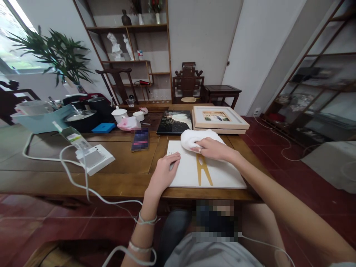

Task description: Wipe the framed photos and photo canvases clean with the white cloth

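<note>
Wooden and low, the table (119, 174) spans a room with a red tiled floor (41, 218) and open shelving (130, 48) against the back wall.

A white board (222, 174) lies flat at the table's near edge, its near side almost flush with the wood's rim. The left hand (162, 172) rests on the board's left border. Its fingers (174, 157) are stretched out and loose, gripping nothing, with the tips just over the edge onto the white surface.

The right hand (213, 148) lies farther in on the board, its fingers (198, 148) curled down over a white cloth (191, 136) and holding it pressed against the far part of the board. Under that wrist a gold forked mark (204, 172) runs toward the near edge.

Just past the right fingertips the cloth bulges toward a dark picture (174, 121). To the little-finger side of that hand, a stack of pale framed pictures (221, 118) sits close to the board's far corner, so little room is left there.

Outward from the left hand there is bare wood, open as far as a white box (96, 157) and its looping cable (69, 174). Beyond the left fingertips, slightly outward, a small upright stand (139, 139) is well apart from them. Between the two hands the board is uncovered, and its right part beneath the forearm is also clear out to its edge.
</note>
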The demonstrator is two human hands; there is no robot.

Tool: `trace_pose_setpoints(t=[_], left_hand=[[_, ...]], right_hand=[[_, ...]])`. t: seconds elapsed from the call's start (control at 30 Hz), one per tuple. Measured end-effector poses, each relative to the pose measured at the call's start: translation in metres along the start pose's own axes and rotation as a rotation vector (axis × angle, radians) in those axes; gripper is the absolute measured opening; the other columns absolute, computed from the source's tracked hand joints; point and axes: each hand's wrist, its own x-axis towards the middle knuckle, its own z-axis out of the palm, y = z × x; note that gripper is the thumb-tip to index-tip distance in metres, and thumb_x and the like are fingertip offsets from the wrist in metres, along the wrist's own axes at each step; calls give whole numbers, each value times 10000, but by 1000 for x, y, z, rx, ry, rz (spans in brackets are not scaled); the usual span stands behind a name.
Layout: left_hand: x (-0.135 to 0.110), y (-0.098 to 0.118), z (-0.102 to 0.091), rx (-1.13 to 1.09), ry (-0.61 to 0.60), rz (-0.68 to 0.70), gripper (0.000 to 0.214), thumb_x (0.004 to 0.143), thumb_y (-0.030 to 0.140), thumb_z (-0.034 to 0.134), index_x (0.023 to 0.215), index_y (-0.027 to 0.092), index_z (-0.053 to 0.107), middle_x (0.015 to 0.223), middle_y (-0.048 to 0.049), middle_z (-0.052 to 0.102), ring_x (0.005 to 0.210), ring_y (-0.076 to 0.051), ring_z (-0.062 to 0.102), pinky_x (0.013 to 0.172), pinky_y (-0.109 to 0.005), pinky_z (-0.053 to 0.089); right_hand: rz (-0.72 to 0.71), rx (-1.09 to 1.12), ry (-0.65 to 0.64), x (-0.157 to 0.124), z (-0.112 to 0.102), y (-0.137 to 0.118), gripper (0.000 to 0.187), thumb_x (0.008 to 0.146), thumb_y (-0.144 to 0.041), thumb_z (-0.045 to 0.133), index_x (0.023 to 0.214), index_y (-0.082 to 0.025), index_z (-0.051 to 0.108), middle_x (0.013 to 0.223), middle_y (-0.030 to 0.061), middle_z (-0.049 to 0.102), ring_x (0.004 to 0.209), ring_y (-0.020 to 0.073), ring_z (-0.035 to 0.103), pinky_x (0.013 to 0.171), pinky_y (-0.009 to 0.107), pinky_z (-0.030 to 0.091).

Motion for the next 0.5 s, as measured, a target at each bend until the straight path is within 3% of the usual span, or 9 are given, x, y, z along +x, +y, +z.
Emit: trace_pose_setpoints(t=[0.3, 0.4, 0.5], left_hand=[[1, -2, 2, 10, 11, -1, 255, 857, 185, 515, 1009, 120, 709, 1099, -102, 701, 1089, -201, 628, 1018, -365, 455], [1, -2, 2, 28, 11, 0, 257, 857, 183, 515, 1017, 115, 704, 1104, -106, 699, 1085, -204, 630, 1015, -370, 459], [0, -1, 1, 52, 5, 5, 271, 856, 190, 520, 1054, 115, 688, 1151, -111, 677, 1114, -210, 613, 1023, -379, 451]], right_hand=[[159, -69, 78, -41, 8, 48, 374, 921, -305, 313, 948, -151, 653, 938, 138, 669, 924, 302, 583, 805, 378, 400], [142, -88, 92, -54, 15, 51, 355, 897, -253, 333, 1035, -150, 643, 1178, 150, 609, 1055, 313, 541, 898, 418, 380], [57, -78, 14, -75, 11, 38, 357, 886, -256, 352, 1073, -156, 639, 1370, 135, 484, 1155, 308, 499, 970, 428, 357]])
